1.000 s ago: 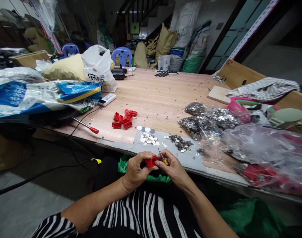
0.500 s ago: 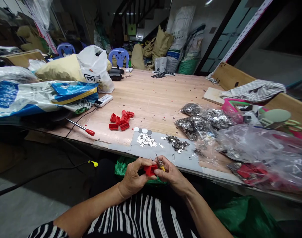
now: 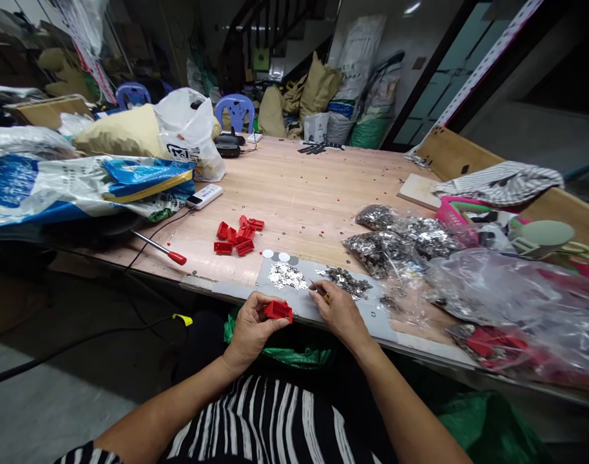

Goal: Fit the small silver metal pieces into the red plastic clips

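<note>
Between the thumb and fingers of my left hand (image 3: 250, 327) is a red plastic housing (image 3: 278, 310), held just off the table's front edge. My right hand (image 3: 339, 314) grips a small screwdriver with a yellow handle (image 3: 327, 298); its thin shaft points up and left. That hand hovers over the grey mat (image 3: 314, 309), close to a heap of dark metal pieces (image 3: 347, 281). Left of its fingertips lies a heap of bright silver metal pieces (image 3: 287, 276). Several more red housings (image 3: 240, 236) lie in a loose group on the table, further left.
Plastic bags of metal parts (image 3: 381, 248) crowd the right side, beside a pink basket (image 3: 453, 219). At left are a red-tipped metal rod (image 3: 176, 258), a white power strip (image 3: 205, 196) and large bags (image 3: 149, 177). A green bag (image 3: 299, 356) hangs below the table edge.
My hands have come apart. The right one moved forward and right over the mat with the screwdriver; the left one shifted slightly left and up, still holding the red housing.
</note>
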A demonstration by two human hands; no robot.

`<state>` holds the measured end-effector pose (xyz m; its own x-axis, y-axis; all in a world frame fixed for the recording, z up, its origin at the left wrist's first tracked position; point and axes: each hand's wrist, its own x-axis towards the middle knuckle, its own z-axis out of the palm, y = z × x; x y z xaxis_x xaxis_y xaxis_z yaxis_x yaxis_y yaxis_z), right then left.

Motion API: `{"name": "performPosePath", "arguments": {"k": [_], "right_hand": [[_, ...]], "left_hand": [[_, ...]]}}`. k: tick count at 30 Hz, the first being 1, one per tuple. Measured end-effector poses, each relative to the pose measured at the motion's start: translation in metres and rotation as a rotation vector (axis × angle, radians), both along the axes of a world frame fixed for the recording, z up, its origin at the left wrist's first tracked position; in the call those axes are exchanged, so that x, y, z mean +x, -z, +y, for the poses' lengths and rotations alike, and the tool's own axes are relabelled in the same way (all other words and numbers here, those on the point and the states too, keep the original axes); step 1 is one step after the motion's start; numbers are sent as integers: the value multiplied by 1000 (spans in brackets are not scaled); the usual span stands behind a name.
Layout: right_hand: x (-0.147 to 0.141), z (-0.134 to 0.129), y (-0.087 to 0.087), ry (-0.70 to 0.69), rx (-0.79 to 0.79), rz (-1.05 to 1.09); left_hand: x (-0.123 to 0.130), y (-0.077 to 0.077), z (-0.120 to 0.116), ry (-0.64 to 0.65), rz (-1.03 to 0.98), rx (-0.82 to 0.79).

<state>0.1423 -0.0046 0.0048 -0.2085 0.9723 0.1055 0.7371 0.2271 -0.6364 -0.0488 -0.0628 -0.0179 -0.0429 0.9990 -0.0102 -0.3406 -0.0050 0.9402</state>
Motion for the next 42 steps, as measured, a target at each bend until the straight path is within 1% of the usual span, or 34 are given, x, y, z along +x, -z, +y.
{"name": "performPosePath", "arguments": {"k": [3, 7, 13, 19, 25, 28, 30, 34, 37, 39, 42], "right_hand": [[-2, 13, 3, 10, 82, -202], [-9, 23, 5, 3, 106, -323], [-16, 33, 3, -30, 46, -424], [-17, 33, 5, -23, 32, -432], [-19, 35, 3, -39, 25, -423], [-19, 34, 2, -42, 31, -410], [-20, 33, 1, -46, 37, -396], [-17, 30, 2, -48, 42, -356], [-12, 31, 4, -76, 29, -208], [-8, 31, 4, -94, 6, -93], [-4, 30, 3, -86, -34, 28]], "left_hand": [[-4, 1, 2, -41, 86, 46], [-7, 4, 5, -68, 135, 69], [-9, 7, 9, -72, 83, 54], [-10, 5, 11, -101, 156, 141], [-8, 6, 8, -104, 275, 227], [-8, 3, 6, -105, 264, 223], [-7, 1, 6, -97, 204, 182], [-6, -1, 8, -49, -3, 22], [-4, 1, 11, -34, -108, -60], [-2, 1, 13, -37, -142, -83], [0, -2, 16, -50, -192, -113]]}}
